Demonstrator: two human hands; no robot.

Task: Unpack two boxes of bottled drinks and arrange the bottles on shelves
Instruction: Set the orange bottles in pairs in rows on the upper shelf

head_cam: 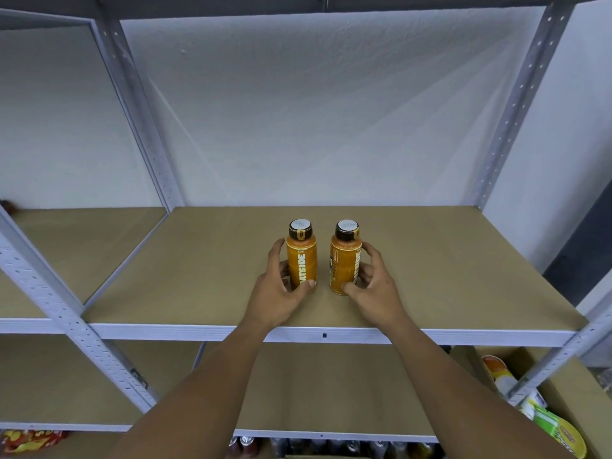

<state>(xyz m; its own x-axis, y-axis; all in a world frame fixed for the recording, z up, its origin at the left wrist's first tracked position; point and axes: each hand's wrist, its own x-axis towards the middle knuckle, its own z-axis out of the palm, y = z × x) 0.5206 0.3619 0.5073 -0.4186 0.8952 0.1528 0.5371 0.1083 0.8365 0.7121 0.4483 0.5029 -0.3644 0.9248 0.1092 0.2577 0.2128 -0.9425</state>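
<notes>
The left hand [281,286] closes its grip round the left bottle [301,260], upright at the middle of the shelf [463,276]. Just beside it, not touching, the right bottle [344,260] stands upright too. The right hand [374,283] curls on its outer side, seemingly holding it.

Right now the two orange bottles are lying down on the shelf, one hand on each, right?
Not quite. The left bottle and the right bottle stand upright, caps up; the head view shows it. Both are on the shelf, the left hand on one, the right hand on the other.
</notes>
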